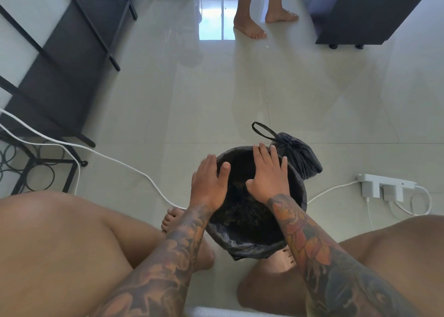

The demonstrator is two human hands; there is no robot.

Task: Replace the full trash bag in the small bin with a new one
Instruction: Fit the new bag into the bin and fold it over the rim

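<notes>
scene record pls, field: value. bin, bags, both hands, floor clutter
bin: small dark bin on the floor, between the person's legs
new bag: black liner in the bin, edge folded over the near rim
full bag: tied black bag on the floor behind the bin, loop handle up
left hand: flat, fingers straight, on the left rim
right hand: flat, fingers spread, on the far rim
floor clutter: white power strip right of the bin, white cable left

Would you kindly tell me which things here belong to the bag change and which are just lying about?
In the job: small bin, new liner, tied full bag, left hand, right hand.

Lying about: power strip, white cable, black rack.
</notes>
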